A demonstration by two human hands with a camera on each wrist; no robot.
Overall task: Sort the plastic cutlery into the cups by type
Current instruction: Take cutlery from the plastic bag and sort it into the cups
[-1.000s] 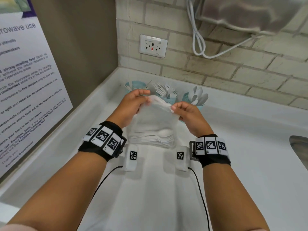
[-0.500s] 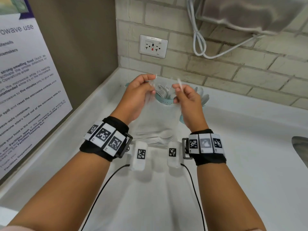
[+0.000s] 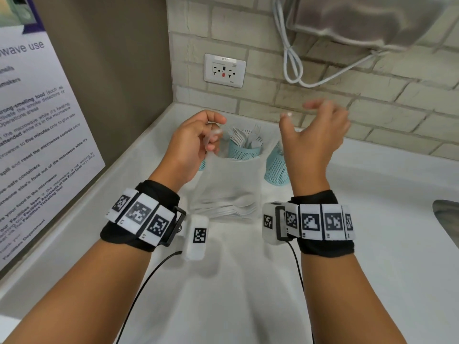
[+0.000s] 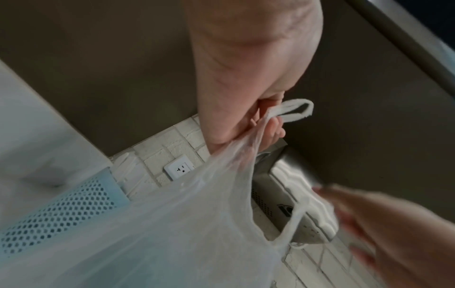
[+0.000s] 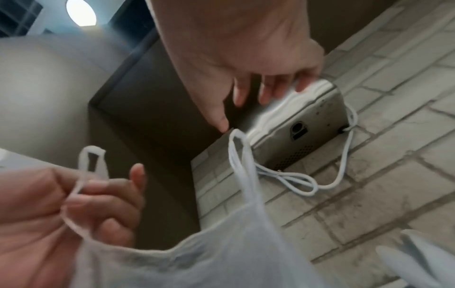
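A thin translucent plastic bag (image 3: pixel 228 187) stands on the white counter (image 3: pixel 248 281), with white plastic spoons (image 3: pixel 233 207) lying at its bottom. My left hand (image 3: pixel 214 135) pinches one bag handle (image 4: pixel 293 109) and holds it up. My right hand (image 3: pixel 298 110) is raised to the right with fingers spread and holds nothing. The other handle (image 5: pixel 236 155) stands free just below it. Behind the bag stand teal perforated cups: the middle cup (image 3: pixel 244 151) holds white forks, and the right cup (image 3: pixel 277 167) is partly hidden by my right hand.
A wall outlet (image 3: pixel 224 70) sits on the brick wall behind the cups. A metal appliance (image 3: pixel 360 18) with a looped white cord (image 3: pixel 293 65) hangs above right. A notice poster (image 3: pixel 37 132) covers the left wall. A sink edge (image 3: pixel 447 214) shows at far right.
Both hands lifted the bag's handles and drew them apart. My right hand then let go of its handle and moved up and right, opening. My left hand kept its pinch.
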